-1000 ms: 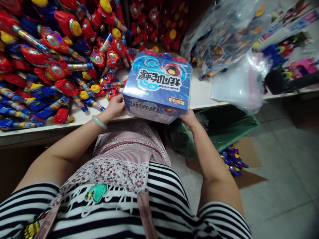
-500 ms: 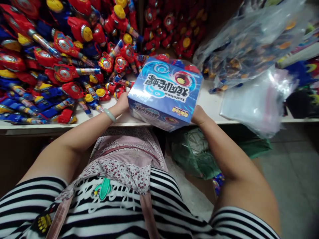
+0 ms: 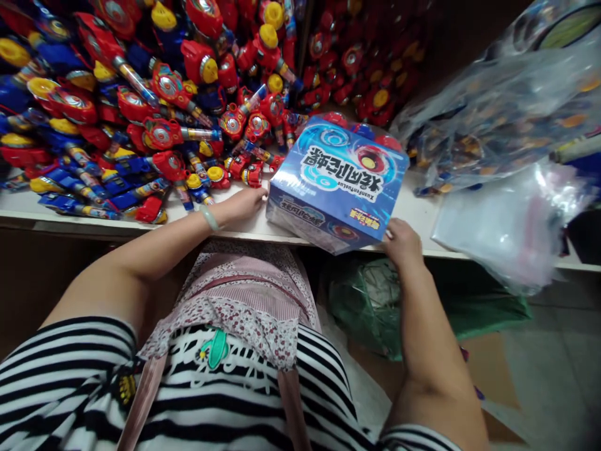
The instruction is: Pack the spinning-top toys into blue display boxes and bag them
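Hands sit on both sides of one blue printed box (image 3: 335,181), which rests on the white bench (image 3: 235,225) with its near corner hanging a little over the front edge. The left hand (image 3: 244,203) lies flat against the box's left end, fingers stretched out and together, touching but not wrapped around it. The right hand (image 3: 401,241) is at the near right corner, low on the box; its fingers go under or behind the edge, so I cannot tell if they are closed on it. The box's long axis runs from left to right, a little turned, and its print reads upside down from here. Both hands are equally close to it.

Behind the left hand a big heap of red and blue toys (image 3: 154,125) covers the bench. Clear plastic bags (image 3: 507,119) lie to the right, their contents blurred. The box's far side is hidden.
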The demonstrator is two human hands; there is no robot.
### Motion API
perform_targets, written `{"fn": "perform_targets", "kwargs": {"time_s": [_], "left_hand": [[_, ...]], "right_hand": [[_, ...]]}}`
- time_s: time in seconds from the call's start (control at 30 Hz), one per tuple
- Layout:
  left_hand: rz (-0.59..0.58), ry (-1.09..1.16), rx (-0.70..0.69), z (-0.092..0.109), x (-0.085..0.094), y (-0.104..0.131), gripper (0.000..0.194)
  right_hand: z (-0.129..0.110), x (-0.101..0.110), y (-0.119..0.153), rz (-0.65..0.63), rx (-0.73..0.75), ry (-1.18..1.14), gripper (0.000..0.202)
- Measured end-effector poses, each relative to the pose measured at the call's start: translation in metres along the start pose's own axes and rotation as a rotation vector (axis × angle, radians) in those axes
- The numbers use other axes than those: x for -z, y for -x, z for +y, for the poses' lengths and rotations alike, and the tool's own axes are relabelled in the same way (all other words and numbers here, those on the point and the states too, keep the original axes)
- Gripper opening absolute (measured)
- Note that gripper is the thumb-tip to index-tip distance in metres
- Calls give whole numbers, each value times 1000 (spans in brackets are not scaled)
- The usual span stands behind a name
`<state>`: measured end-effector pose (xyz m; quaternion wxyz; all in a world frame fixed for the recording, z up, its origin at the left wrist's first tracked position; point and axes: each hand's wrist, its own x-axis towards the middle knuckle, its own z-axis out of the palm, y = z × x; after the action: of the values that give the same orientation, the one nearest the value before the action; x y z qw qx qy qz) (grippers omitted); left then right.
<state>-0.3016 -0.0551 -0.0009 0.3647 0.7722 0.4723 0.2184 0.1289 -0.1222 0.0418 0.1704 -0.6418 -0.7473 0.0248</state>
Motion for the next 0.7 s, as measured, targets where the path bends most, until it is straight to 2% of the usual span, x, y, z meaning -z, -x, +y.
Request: {"fn": "perform_targets", "kwargs": {"time_s": [0.07,0.1,0.13,0.2,0.23,0.3,0.37,0.43,0.5,0.57,0.6,0.67,0.7], "left_hand": [[-18,-78,14,5,10,32,26],[-43,-60,-1,12,12,45,25],[-87,-5,-41,20,11,53,26],[-217,131,-159,41,1,56,29],[-281,185,-206,51,-6,52,31],[-343,250,-221,63,-21,39,33],[-308,269,-149,60,-28,29,34],[-224,264,-64,45,-25,27,32],[-140,264,3,26,-15,32,26],[-33,331,53,14,-4,35,23],[57,387,67,13,2,31,23],[281,508,83,23,12,12,25],[356,557,93,33,17,-2,29]], "right_hand": [[-22,16,35,254,-90,-200,26],[-39,22,49,301,-113,-310,27],[-61,24,60,225,-87,-418,28],[-107,17,65,-167,99,-600,31],[-127,9,61,-315,164,-665,36],[-149,-8,47,-453,138,-804,47],[-144,-19,41,-517,-8,-953,53],[-117,-19,50,-559,-192,-1039,55],[-83,-10,69,-509,-403,-1012,56],[-53,0,82,-315,-601,-916,57],[-43,3,83,-184,-660,-873,59],[-34,6,68,55,-639,-821,63],[-36,5,53,100,-522,-779,67]]}}
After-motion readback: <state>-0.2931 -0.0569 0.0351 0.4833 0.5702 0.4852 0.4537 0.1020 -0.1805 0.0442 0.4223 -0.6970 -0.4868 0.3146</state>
